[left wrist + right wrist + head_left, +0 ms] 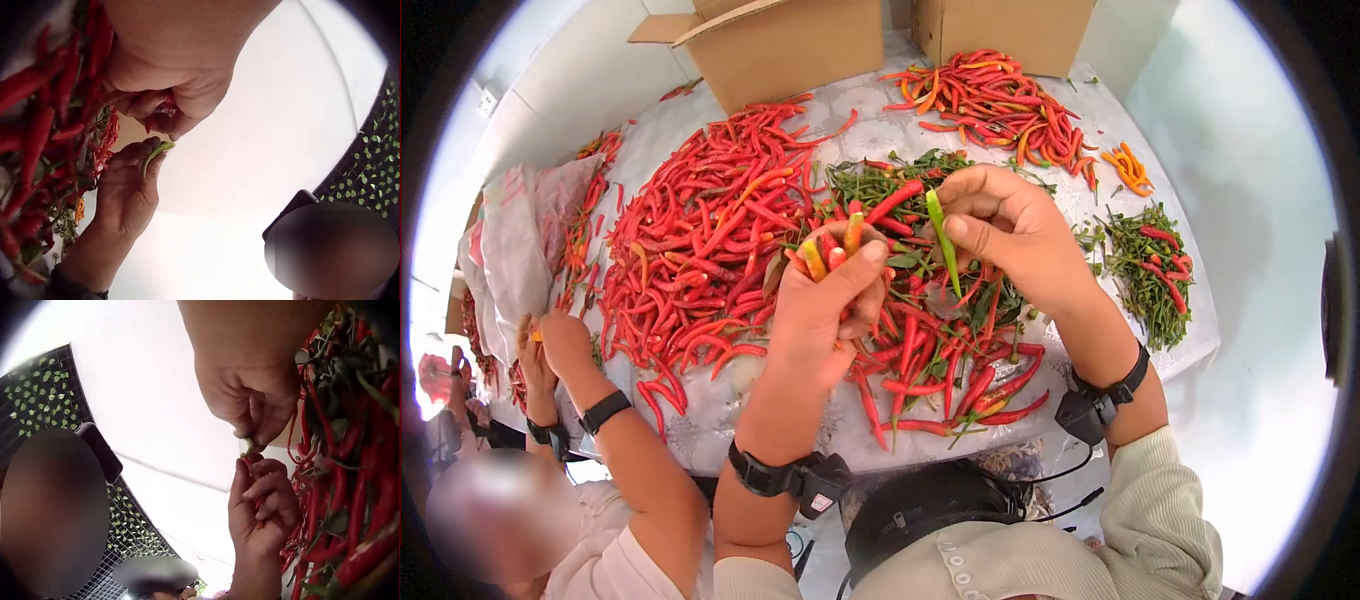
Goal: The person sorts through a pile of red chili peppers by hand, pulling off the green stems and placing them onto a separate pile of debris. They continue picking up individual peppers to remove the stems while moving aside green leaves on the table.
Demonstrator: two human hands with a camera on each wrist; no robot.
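My left hand (820, 305) grips several red chilies (837, 257), their pale orange and yellow tops poking up between thumb and fingers. Close to its right, my right hand (1025, 240) pinches a slim green chili stem (943, 240) between thumb and fingertips. In the left wrist view the stem (156, 157) curves along the right hand's fingers. In the right wrist view it (249, 446) meets the top of a red chili (251, 460) held in the left hand (265, 509). Below both hands lies a heap of stemmed red chilies (920, 350) with green leaves (900, 185).
A large pile of red chilies (700, 220) spreads at left, a smaller one (1000, 95) at the back. Green stems (1150, 280) and a few orange chilies (1128, 168) lie at right. Cardboard boxes (790, 50) stand behind. Another person's arm (630, 430) works at left.
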